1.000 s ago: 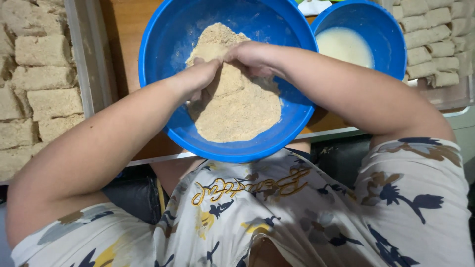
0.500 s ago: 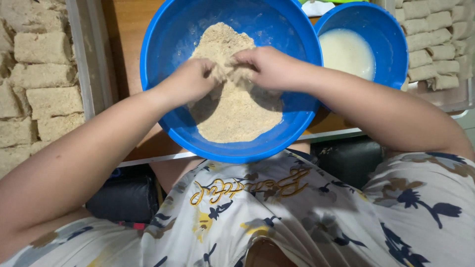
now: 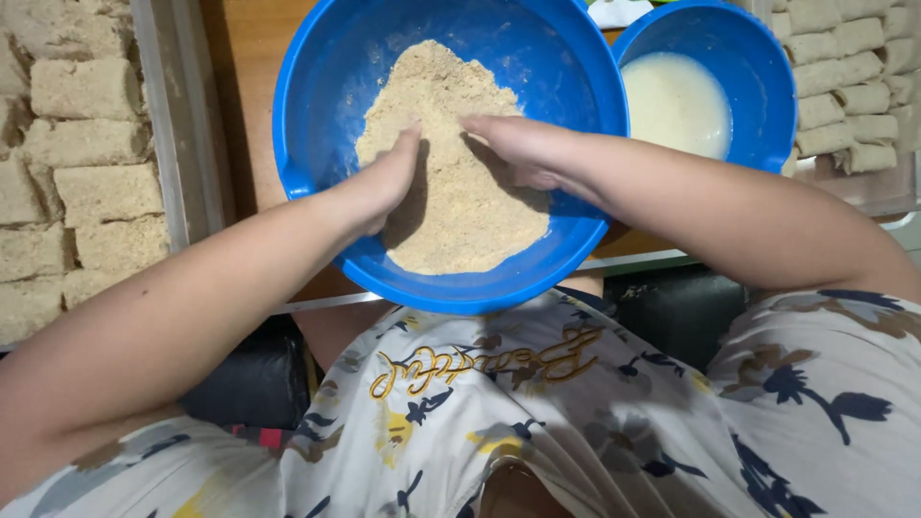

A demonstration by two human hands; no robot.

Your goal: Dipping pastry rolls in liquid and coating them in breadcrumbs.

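left hand [image 3: 384, 182] and right hand [image 3: 518, 149] cupped in breadcrumbs [image 3: 451, 192], big blue bowl [image 3: 317, 115], crumb heap running top to bottom, anything held possibly buried

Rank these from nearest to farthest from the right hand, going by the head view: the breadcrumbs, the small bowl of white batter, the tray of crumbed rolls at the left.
From the right hand:
1. Breadcrumbs, in the big blue bowl, right under the hand and touching it.
2. Small blue bowl of white batter, just beyond to the right.
3. Tray of crumbed rolls, far across at the left, past the left hand.
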